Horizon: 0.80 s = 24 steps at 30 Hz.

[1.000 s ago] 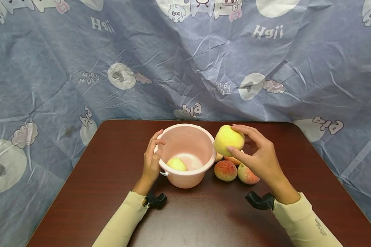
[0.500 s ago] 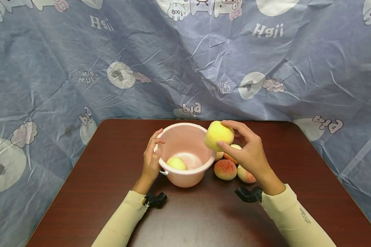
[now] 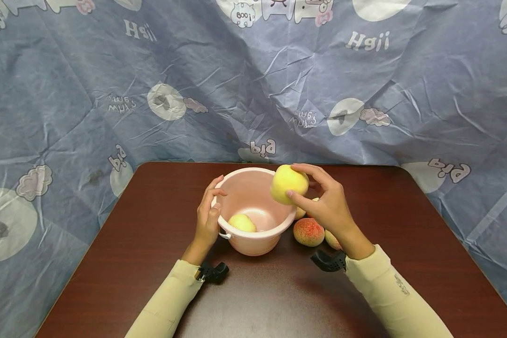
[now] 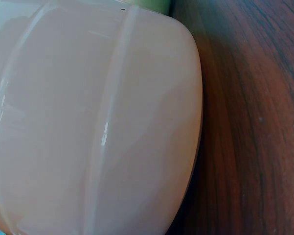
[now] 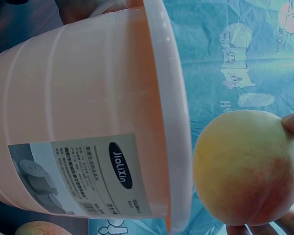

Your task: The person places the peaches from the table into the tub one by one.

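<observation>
1. Gripping a yellow peach (image 3: 289, 184), the right hand (image 3: 326, 206) is holding it just above the pink bucket's (image 3: 253, 244) right rim.
2. The left hand (image 3: 207, 218) is clasping the bucket's left rim, steadying it.

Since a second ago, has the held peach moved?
Yes. The peach in the right hand has moved left, from beside the bucket to over its rim.

One pink bucket (image 3: 253, 244) stands on one counter (image 3: 152, 244). Peaches: one in the right hand (image 3: 327, 209), marked as held peach (image 3: 289, 184); one inside the bucket (image 3: 241, 223); at least three on the counter beside it (image 3: 308, 232), partly hidden. Two hands, left hand (image 3: 208, 217) included.
</observation>
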Motion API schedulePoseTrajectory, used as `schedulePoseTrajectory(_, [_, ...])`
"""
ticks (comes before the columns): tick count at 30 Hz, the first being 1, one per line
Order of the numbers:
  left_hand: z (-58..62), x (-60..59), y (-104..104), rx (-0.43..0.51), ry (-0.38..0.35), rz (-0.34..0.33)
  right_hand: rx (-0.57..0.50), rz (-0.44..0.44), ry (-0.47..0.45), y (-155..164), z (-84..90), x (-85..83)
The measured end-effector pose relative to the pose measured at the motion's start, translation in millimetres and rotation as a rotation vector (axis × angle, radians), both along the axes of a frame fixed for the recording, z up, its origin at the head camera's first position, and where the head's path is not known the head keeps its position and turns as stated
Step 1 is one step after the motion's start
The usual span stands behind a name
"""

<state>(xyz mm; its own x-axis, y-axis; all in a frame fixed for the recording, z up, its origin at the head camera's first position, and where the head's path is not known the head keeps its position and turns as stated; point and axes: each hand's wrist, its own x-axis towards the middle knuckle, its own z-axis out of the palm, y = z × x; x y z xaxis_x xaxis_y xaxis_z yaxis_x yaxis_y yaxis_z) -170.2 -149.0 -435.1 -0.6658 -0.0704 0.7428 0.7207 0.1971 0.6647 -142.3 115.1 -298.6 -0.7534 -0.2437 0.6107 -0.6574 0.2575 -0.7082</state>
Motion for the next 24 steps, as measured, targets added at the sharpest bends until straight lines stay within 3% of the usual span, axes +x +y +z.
schedulePoseTrajectory(3, [0.7,0.1,0.2,0.003,-0.006,-0.001,-0.003,-0.001,0.001,-2.3,-0.6,-1.1])
schedulePoseTrajectory(9, [28.7,18.6,6.7,0.008,-0.006,-0.017,-0.004,-0.009,0.003,-7.9,-1.5,-4.7])
schedulePoseTrajectory(12, [32.8,21.4,7.6,0.0,-0.007,-0.012,-0.002,-0.004,-0.001,-10.8,-2.5,-7.2])
schedulePoseTrajectory(16, [27.7,19.0,6.3,0.003,0.001,-0.014,0.008,0.012,-0.014,-14.6,-4.5,-10.1])
schedulePoseTrajectory(24, [-1.6,0.0,0.6,0.005,0.003,-0.005,0.021,0.012,-0.026,-22.1,-8.9,-14.4])
